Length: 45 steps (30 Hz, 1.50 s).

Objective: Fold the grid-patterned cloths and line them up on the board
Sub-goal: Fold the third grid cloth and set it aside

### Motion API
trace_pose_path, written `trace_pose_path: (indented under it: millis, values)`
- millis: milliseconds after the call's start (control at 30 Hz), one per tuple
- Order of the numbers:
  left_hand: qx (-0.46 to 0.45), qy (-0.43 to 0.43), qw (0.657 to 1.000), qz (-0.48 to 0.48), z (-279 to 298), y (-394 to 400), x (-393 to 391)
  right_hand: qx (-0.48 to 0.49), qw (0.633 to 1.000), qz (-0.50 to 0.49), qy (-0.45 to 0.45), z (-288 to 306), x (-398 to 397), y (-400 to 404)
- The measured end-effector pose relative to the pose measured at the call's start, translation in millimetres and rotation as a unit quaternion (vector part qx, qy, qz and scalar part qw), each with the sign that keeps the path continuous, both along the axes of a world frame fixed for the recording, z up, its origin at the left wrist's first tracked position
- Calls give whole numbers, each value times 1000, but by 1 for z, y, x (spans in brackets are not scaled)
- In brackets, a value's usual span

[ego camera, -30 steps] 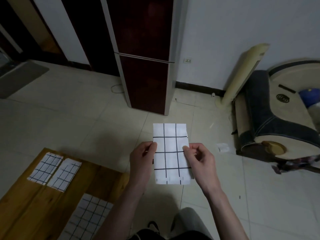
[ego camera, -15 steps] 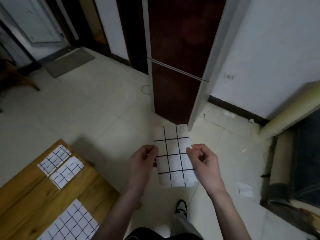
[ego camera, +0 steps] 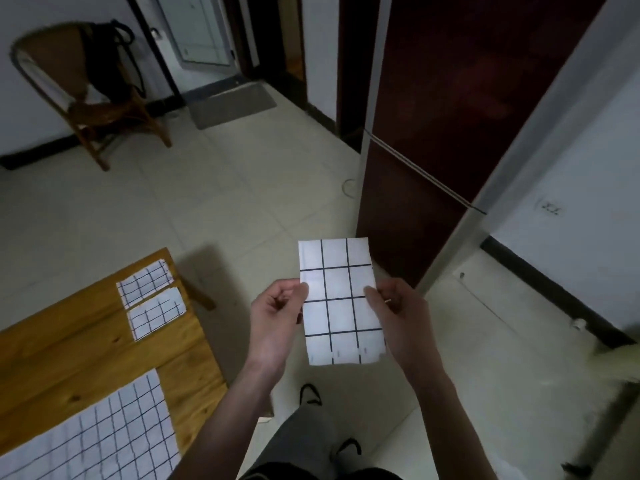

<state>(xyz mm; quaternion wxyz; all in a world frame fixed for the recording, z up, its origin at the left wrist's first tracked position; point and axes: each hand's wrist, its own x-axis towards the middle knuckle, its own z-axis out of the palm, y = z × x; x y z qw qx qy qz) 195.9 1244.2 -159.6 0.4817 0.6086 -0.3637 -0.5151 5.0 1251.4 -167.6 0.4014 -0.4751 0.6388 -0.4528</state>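
While both hands, left hand (ego camera: 277, 320) and right hand (ego camera: 398, 317), pinch its side edges, folded cloth (ego camera: 341, 301) stays flat, ready to join two others (ego camera: 150, 299) on board (ego camera: 86, 351).

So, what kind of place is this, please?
Probably a room in a home: a tiled floor, a wooden chair by the wall, a doormat at a doorway, and a dark red fridge.

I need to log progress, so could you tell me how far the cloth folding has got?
Done: two folded cloths lie side by side on the wooden board. In hand: a third folded cloth, pinched by the left hand and right hand over the floor, not yet on the board. Left: placing it, then folding the large unfolded cloth at the board's near end.
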Motion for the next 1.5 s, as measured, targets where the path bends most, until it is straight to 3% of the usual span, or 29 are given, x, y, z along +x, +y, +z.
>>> trace_pose_path:
  millis: [433, 967, 1267, 1500]
  values:
    - [-15, 18, 991, 135, -8, -87, 35, 26, 993, 114, 6, -3, 38, -132]
    - [-28, 37, 938, 344, -21, -148, 173, 29, 944, 327, -10, -2, 215, -272]
    - [-21, 53, 869, 491, -34, -118, 232, 35, 879, 475, -18, -18, 323, -287]
    - [-5, 47, 784, 618, -41, -98, 268, 48, 802, 595, -7, -28, 409, -290]
